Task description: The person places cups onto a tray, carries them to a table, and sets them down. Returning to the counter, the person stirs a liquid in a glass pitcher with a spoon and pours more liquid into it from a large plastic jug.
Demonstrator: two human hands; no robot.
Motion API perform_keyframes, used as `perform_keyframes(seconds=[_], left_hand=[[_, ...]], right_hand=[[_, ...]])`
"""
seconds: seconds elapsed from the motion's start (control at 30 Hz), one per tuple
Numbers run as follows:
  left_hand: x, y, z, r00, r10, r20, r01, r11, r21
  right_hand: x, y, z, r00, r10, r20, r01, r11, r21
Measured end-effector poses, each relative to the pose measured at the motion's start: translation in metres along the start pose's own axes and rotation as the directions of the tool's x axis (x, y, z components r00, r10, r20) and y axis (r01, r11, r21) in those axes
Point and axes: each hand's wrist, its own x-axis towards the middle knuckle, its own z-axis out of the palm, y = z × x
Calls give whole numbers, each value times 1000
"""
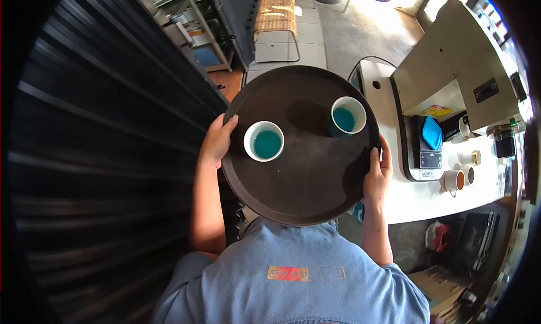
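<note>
A round dark brown serving tray [304, 183] is held out in front of my chest. My left hand [217, 142] grips its left rim, thumb on top and fingers hidden underneath. On the opposite rim my right hand [377, 174] holds it the same way. Two cups with blue-green liquid stand upright on the tray. One white cup [248, 142] sits left of the middle, near my left hand. The other cup [363, 120] stands toward the far right rim, above my right hand.
A white counter [389, 203] runs along my right side, bearing a large beige machine [439, 59], a scale [430, 159] and small cups [454, 180]. Close on my left is a dark corrugated wall [112, 155]. Ahead, a woven bench [276, 11] stands on the tiled floor.
</note>
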Motion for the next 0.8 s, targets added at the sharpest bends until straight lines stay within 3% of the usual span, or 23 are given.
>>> perform_keyframes(seconds=[0.07,0.27,0.33,0.37,0.57,0.67,0.7,0.8], left_hand=[[32,16,3,994,47,103,-36,993,-109],[135,47,14,945,56,321,-42,998,-51],[172,57,23,913,92,398,-102,995,5],[189,64,29,883,151,444,-154,988,-29],[277,84,57,768,126,628,-152,988,-13],[309,86,71,763,110,637,-168,985,32],[319,87,78,804,116,584,-210,973,96],[328,104,91,754,122,646,-175,984,19]], right_hand=[[12,-4,16,998,-2,-57,6,998,64],[38,-6,49,967,-58,-248,72,996,48],[46,-4,61,956,17,-293,17,994,111],[53,2,66,936,-49,-348,78,994,73],[80,0,98,853,-102,-512,131,991,22],[94,-6,108,830,-82,-551,115,993,25],[99,-6,109,824,-73,-562,106,994,27],[118,-3,107,810,-64,-583,104,994,36]])
